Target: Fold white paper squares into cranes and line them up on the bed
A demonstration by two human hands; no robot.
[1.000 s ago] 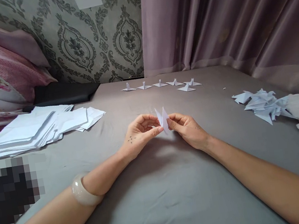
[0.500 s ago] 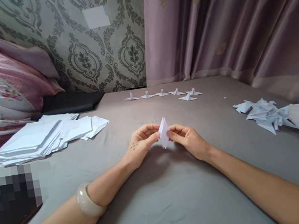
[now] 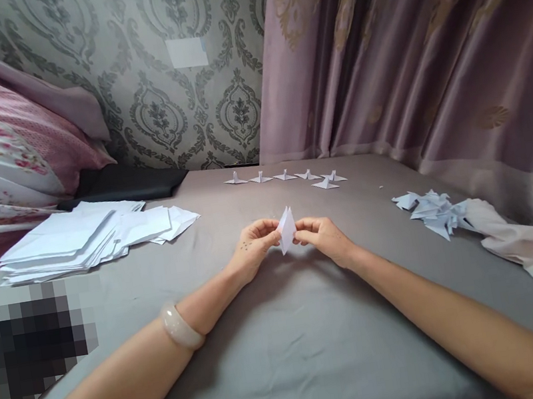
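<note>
A small folded white paper [image 3: 287, 228], diamond-shaped with pointed tips, stands upright between my two hands above the grey sheet [image 3: 291, 357]. My left hand [image 3: 257, 245] pinches its left edge between thumb and fingers, and a pale bangle sits on that forearm. On the opposite edge, my right hand [image 3: 324, 237] has its thumb and fingertips closed on the paper. Beyond the hands, several folded paper cranes [image 3: 285, 175] stand in a row, with one paper crane [image 3: 325, 184] slightly nearer than the others.
Stacked white paper sheets [image 3: 58, 239] lie at the left, before a black flat item [image 3: 129, 183]. At the right are a heap of folded papers [image 3: 433, 210] and a pale cloth [image 3: 532, 248]. Patterned wall and purple curtains [image 3: 376, 61] border the back.
The folded paper has turned, showing a flatter face, and my right fingers have shifted along its edge. The whole view has swung a little, so surrounding things sit differently in the picture.
</note>
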